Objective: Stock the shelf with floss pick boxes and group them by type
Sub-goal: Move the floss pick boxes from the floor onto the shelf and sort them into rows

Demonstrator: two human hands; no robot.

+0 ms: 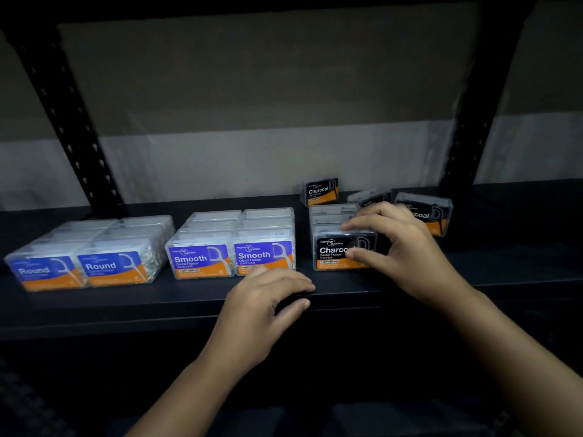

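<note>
Now | right hand (400,247) fingers pinch front Charcoal box (339,252) | left hand (265,298) fingers loose, holding nothing

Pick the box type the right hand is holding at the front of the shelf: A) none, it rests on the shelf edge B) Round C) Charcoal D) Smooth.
C: the right hand has fingers over the top and thumb on the label of the front Charcoal box.

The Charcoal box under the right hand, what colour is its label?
Black with an orange band along the bottom, seen in the head view.
</note>
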